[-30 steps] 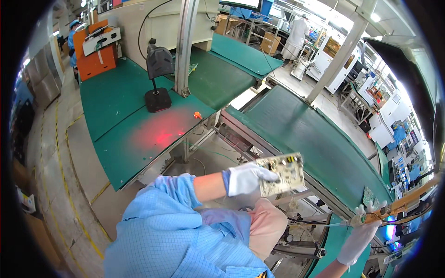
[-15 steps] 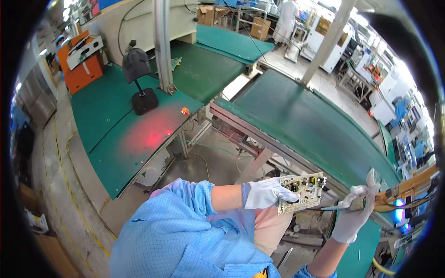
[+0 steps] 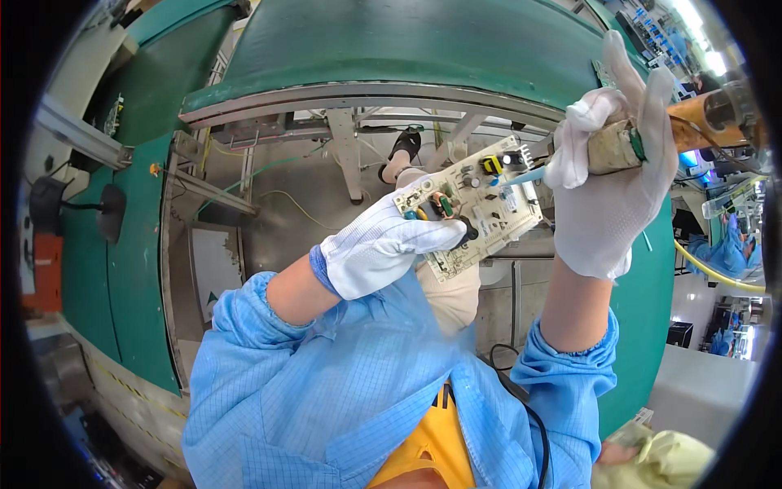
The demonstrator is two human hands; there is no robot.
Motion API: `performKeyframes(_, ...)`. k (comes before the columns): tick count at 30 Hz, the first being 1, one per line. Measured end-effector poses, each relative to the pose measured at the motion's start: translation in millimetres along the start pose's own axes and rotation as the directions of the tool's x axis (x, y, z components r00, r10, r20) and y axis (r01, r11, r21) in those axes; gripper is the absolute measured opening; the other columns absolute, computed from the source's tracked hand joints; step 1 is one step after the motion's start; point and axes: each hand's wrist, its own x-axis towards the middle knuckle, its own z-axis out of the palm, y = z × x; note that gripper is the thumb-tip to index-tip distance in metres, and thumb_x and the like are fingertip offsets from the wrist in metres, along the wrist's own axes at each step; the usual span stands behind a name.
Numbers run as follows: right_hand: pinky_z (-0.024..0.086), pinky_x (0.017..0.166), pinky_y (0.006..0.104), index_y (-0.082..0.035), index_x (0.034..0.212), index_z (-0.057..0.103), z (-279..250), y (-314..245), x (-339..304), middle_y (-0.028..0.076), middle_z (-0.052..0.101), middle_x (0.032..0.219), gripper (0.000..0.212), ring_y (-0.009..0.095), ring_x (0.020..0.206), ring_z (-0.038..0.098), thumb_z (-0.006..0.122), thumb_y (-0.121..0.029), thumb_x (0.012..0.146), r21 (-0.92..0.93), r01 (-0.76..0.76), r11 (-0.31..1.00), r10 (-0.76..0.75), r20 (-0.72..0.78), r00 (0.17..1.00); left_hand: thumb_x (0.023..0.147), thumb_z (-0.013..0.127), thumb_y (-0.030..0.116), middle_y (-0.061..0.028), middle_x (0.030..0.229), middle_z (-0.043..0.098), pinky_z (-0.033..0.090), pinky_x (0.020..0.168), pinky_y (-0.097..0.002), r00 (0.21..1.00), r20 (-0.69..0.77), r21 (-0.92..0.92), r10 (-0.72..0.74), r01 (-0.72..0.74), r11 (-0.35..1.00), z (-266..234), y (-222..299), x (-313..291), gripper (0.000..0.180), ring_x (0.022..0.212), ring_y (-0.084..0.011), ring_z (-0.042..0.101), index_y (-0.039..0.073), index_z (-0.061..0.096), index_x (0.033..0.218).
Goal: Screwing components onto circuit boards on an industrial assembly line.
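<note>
A pale circuit board (image 3: 509, 216), crowded with small parts, is gripped at its left side by my gloved left hand (image 3: 375, 248). My thumb lies across the board near a black round part. My gloved right hand (image 3: 603, 208) is closed around a tool with a wrapped, whitish grip (image 3: 612, 155), one finger sticking up. From that hand a slim light-blue tip (image 3: 525, 177) points left, over the board's upper right near a yellow component (image 3: 492, 165). Whether the tip touches the board I cannot tell.
Ahead runs a green conveyor belt (image 3: 391, 45) with a metal edge. A green bench (image 3: 142, 277) stands on the left, with a black stand-mounted device (image 3: 110, 213). An orange-brown cylinder (image 3: 709, 118) with cables sits beyond my right hand. Another person's pale yellow clothing (image 3: 664, 460) shows at lower right.
The view has swung down and to the right. Both hands appear closer together, and the tool's blue tip now lies over the board instead of off its right side.
</note>
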Motion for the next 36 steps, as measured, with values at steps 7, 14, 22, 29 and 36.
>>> performKeyframes(7, 0.048, 0.05, 0.0186, -0.014, 0.139, 0.049, 12.9, -23.6, -9.6, 0.024, 0.059, 0.122, 0.039, 0.008, 0.056, 0.054, 0.036, -0.021, 0.103, -0.477, -0.042, 0.878, -0.012, -0.109, 0.994, 0.087, 0.071, 0.016, -0.0051, 0.113, 0.065, 0.05, 0.088, -0.0267, 0.995, 0.064, -0.128, -0.081, 0.089, 0.988, 19.8, -2.4, -4.7, 0.049, 0.103, -0.0111, 0.061, 0.002, 0.052, 0.13)
performKeyframes(14, 0.049, 0.051, 0.0201, -0.009, 0.138, 0.048, -0.3, -26.0, -7.4, 0.022, 0.061, 0.118, 0.039, 0.01, 0.059, 0.055, 0.037, -0.019, 0.102, -0.229, -0.152, 0.961, 0.153, -0.011, 0.988, 0.088, 0.069, 0.014, -0.005, 0.115, 0.064, 0.05, 0.089, -0.0273, 0.995, 0.08, -0.052, -0.062, 0.066, 0.996, 24.7, -9.3, 3.2, 0.05, 0.104, -0.0113, 0.06, 0.002, 0.049, 0.133)
performKeyframes(22, 0.05, 0.052, 0.0209, -0.007, 0.137, 0.048, -9.5, -21.5, -6.3, 0.021, 0.061, 0.115, 0.039, 0.011, 0.06, 0.056, 0.038, -0.018, 0.101, -0.119, -0.209, 0.971, 0.215, 0.042, 0.976, 0.088, 0.07, 0.015, -0.0041, 0.116, 0.063, 0.049, 0.09, -0.0264, 0.996, 0.075, 0.032, -0.049, 0.047, 0.998, 22.2, -9.5, 4.9, 0.053, 0.104, -0.0103, 0.058, 0.002, 0.048, 0.134)
performKeyframes(29, 0.05, 0.051, 0.0211, -0.005, 0.136, 0.048, -7.1, -18.8, -8.7, 0.02, 0.061, 0.112, 0.039, 0.011, 0.06, 0.056, 0.039, -0.019, 0.101, -0.123, -0.204, 0.971, 0.21, 0.038, 0.977, 0.087, 0.07, 0.017, -0.004, 0.116, 0.063, 0.048, 0.09, -0.0259, 0.994, 0.056, 0.035, -0.091, 0.089, 0.995, 22.0, -5.6, 1.0, 0.054, 0.105, -0.0101, 0.058, 0.001, 0.048, 0.134)
performKeyframes(36, 0.05, 0.051, 0.0213, -0.004, 0.136, 0.048, -13.0, -19.0, -9.4, 0.019, 0.061, 0.109, 0.039, 0.011, 0.06, 0.055, 0.039, -0.019, 0.101, -0.144, -0.186, 0.972, 0.19, 0.014, 0.982, 0.089, 0.068, 0.018, -0.0049, 0.116, 0.063, 0.047, 0.091, -0.0255, 0.994, 0.034, 0.022, -0.102, 0.102, 0.995, 21.3, 0.1, -3.4, 0.05, 0.105, -0.0099, 0.058, 0.001, 0.05, 0.132)
